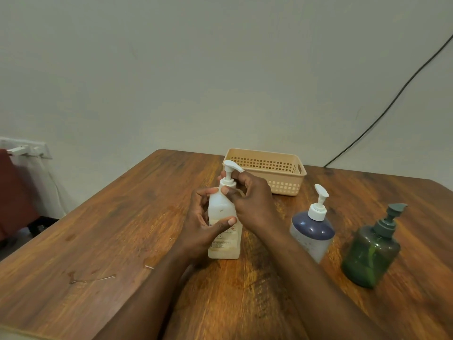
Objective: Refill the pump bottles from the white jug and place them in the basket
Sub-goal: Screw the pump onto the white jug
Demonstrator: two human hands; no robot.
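Your left hand wraps the translucent white bottle at table centre, thumb across its label; your right hand pinches the pump collar. Twist too hard and the bottle may tip toward the empty basket at twelve o'clock. Blue-topped bottle and green bottle wait at three o'clock (no jug in view).

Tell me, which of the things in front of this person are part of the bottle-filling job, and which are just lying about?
Part of the job:
- clear pump bottle, gripped by the left hand; right hand at its pump collar
- blue-topped pump bottle
- green pump bottle
- beige basket
No white jug is in view.

Just there:
- black cable on the wall
- wooden table
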